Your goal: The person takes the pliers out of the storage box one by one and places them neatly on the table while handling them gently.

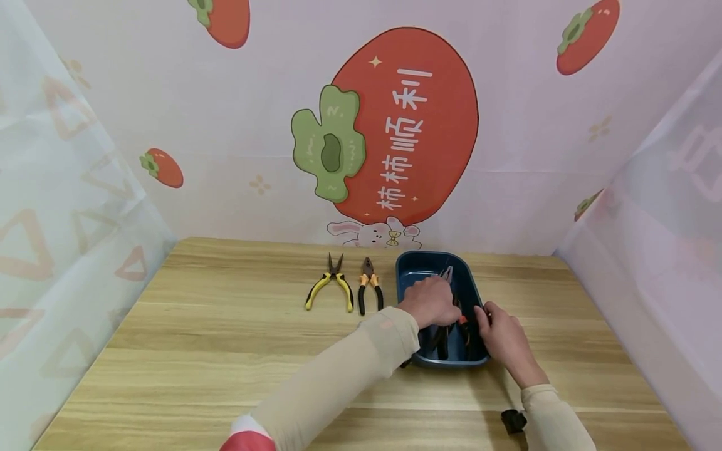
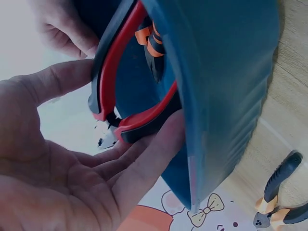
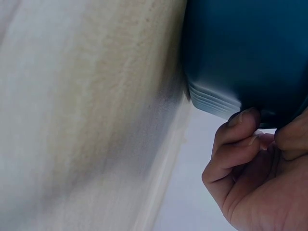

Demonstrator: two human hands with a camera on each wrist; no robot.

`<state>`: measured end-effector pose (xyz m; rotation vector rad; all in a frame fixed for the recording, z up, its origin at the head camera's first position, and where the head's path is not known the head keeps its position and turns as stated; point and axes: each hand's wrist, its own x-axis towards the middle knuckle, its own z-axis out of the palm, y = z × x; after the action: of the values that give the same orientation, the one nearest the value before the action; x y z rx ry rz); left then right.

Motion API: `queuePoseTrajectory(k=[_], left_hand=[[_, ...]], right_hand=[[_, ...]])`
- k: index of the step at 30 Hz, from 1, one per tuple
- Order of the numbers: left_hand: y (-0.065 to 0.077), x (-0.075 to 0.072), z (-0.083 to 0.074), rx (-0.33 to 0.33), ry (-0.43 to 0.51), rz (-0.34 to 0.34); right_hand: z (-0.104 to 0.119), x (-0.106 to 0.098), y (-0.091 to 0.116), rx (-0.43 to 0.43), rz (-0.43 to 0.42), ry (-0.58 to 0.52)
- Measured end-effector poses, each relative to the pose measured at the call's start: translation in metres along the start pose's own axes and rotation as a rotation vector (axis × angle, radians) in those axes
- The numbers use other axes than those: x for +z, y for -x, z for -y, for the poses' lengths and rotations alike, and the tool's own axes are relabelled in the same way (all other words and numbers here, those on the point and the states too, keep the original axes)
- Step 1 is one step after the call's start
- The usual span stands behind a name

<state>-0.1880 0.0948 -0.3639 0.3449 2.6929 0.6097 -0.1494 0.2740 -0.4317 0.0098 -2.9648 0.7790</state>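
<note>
My left hand (image 1: 431,300) reaches into a dark blue tray (image 1: 437,362). In the left wrist view, its thumb and fingers hold a pair of pliers (image 2: 109,82) with red and black handles; their silver head is partly hidden. Beside them in the tray lies an orange-and-black handled tool (image 2: 153,45), mostly covered. At the tray's right side, my right hand (image 1: 507,338) grips the rim, with the fingers curled outside the wall in the right wrist view.
Left of the tray, yellow-handled long-nose pliers (image 1: 333,282) lie spread on the wooden table (image 1: 225,351). Orange-and-black handled pliers (image 1: 369,285) lie between them and the tray. A small black object (image 1: 513,421) is by the right sleeve. A printed backdrop (image 1: 225,125) rises behind.
</note>
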Motion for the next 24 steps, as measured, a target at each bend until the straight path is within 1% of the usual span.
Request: queuePoseTrajectory(k=[3, 13, 24], left_hand=[[-0.001, -0.001, 0.002, 0.019, -0.009, -0.041], [-0.001, -0.002, 0.004, 0.045, 0.007, -0.183], [0.006, -0.01, 0.011, 0.076, 0.042, -0.282]], right_hand=[[0.0, 0.0, -0.001, 0.004, -0.005, 0.002], [0.002, -0.002, -0.001, 0.015, 0.014, -0.012], [0.001, -0.001, -0.001, 0.016, 0.023, -0.011]])
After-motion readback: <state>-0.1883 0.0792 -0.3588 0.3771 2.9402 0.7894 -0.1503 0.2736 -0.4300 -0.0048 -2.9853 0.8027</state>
